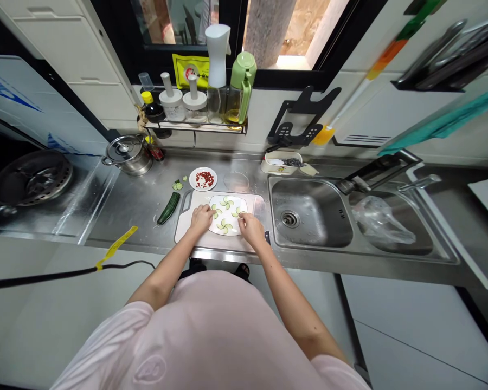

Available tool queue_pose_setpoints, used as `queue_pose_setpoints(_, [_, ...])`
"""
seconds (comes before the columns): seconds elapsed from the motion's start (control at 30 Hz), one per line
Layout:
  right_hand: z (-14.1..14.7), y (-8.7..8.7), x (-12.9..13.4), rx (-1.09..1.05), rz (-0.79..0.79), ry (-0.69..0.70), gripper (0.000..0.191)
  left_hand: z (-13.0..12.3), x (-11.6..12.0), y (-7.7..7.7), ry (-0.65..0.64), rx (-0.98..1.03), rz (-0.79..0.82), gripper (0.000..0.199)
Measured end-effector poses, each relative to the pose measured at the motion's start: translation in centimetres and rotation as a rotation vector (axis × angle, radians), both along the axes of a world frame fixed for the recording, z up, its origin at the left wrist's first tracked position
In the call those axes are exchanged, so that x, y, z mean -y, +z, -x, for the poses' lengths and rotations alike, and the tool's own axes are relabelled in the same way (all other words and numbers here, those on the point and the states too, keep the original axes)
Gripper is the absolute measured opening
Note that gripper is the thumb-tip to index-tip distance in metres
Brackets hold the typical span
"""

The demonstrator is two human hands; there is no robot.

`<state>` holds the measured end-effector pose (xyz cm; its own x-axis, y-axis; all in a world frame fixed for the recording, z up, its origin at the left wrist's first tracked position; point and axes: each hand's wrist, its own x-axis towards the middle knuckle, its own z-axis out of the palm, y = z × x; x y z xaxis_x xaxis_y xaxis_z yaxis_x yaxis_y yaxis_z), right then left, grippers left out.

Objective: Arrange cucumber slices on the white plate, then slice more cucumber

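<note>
The left hand (201, 218) and right hand (251, 227) lie released, their fingers (212, 212) touching the white plate (228, 215) of fanned cucumber slices (226, 203) between them, on a cutting board (187, 227); a cut cucumber (168, 208) lies on the table (122, 216) just past the left fingers

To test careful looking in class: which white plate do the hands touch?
The white plate on the cutting board, laid with cucumber slices; the other white plate, on the steel counter, holds red berries.
</note>
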<state>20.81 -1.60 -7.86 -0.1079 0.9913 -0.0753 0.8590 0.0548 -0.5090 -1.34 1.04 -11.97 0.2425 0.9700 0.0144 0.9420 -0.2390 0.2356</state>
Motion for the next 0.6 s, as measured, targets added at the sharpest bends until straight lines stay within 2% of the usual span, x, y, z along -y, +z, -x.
queue_pose_setpoints(0.17, [0.0, -0.3, 1.3, -0.144, -0.038, -0.04, 0.026, 0.3, 0.2, 0.0, 0.03, 0.058, -0.014, 0.034])
queue_pose_setpoints(0.3, [0.8, -1.4, 2.3, -0.275, -0.057, -0.039, 0.026, 0.7, -0.2, -0.1, 0.117, 0.148, -0.055, 0.034])
queue_pose_setpoints(0.47, [1.7, -2.4, 2.8, -0.351, -0.057, -0.025, 0.027, 1.6, -2.2, -0.2, 0.271, 0.245, -0.111, 0.034])
queue_pose_setpoints(0.6, [1.9, -2.8, 1.8, -0.37, -0.072, -0.007, 0.027, 2.2, -4.6, 0.2, 0.375, 0.246, -0.143, 0.033])
